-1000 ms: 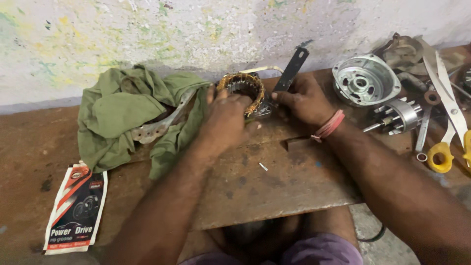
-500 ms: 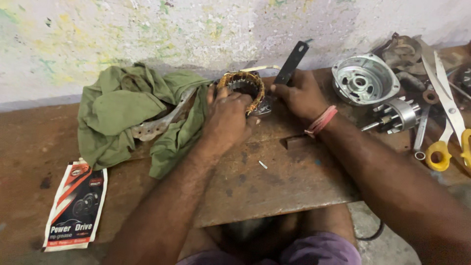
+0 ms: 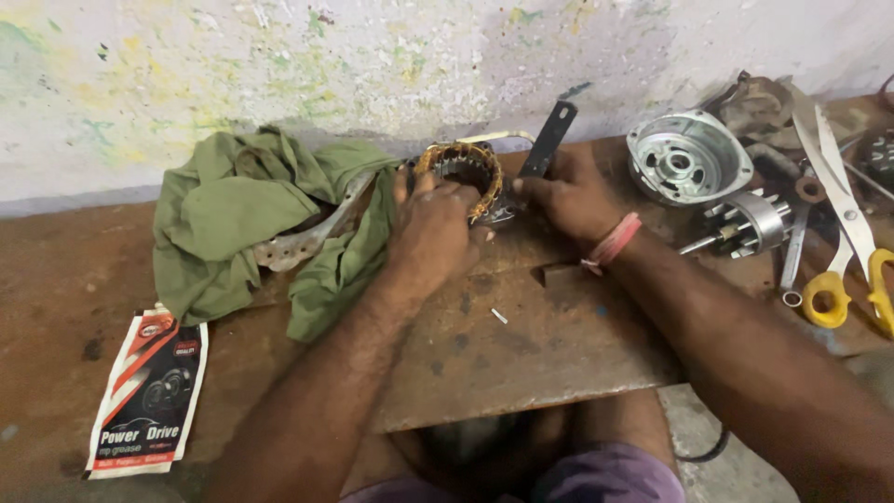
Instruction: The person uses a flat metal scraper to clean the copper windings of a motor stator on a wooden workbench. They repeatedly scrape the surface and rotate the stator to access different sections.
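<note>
Stator ring [image 3: 463,166], copper-wound, sits at upper centre of the frame, on the far edge of the wooden bench [image 3: 521,354], close to the wall. Left hand [image 3: 430,231] lies over its near side; fingers clenched on the ring's rim, thumb side toward the green cloth.

Right hand [image 3: 570,197] is just right of the ring, fingers grasping the lower end of a flat dark metal bar [image 3: 548,140]. Bar stands tilted, top end leaning toward the upper right, lower end down beside the ring. Whether bar and ring touch: cannot tell, the hands cover the join. Pink band on the right wrist.

Left of the ring: crumpled green cloth [image 3: 233,210], with a perforated grey metal piece [image 3: 296,244] lying in its folds. Lower left of frame: a flat red, white and black sachet [image 3: 149,391] on the brown surface.

Right of the hands: round cast-aluminium housing [image 3: 687,155], open side up. Below it, a rotor with shaft [image 3: 750,224], lying on its side. Far right: yellow-handled scissors [image 3: 843,219], blades pointing to the upper part of the frame.

Centre of bench: small pale sliver [image 3: 499,316] and a small dark block [image 3: 559,273], both apart from the hands.
</note>
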